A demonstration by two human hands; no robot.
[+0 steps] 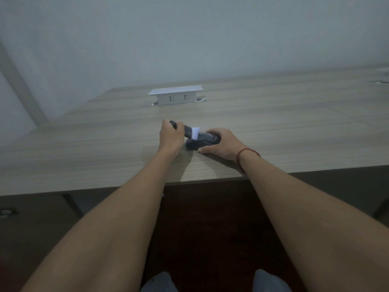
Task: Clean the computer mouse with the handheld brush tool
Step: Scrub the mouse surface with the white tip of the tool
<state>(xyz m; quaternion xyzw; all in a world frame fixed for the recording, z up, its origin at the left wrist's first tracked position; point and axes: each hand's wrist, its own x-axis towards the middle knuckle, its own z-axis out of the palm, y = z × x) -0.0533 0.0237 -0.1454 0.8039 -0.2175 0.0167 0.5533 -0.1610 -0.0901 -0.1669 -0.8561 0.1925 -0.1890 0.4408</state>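
Bare forearms reach over the desk (84, 144). Right hand (221, 144) cups the black mouse (202, 142); at its 9 o'clock, left hand (170, 138) grips the brush (187, 131), white bristles touching the mouse. No readable writing.

Left hand (171, 137) grips brush (188, 131), bristles on mouse (202, 141); right hand (223, 144) steadies mouse.

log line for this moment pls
left hand: holds brush | bristles: on mouse | right hand: steadies mouse | desk
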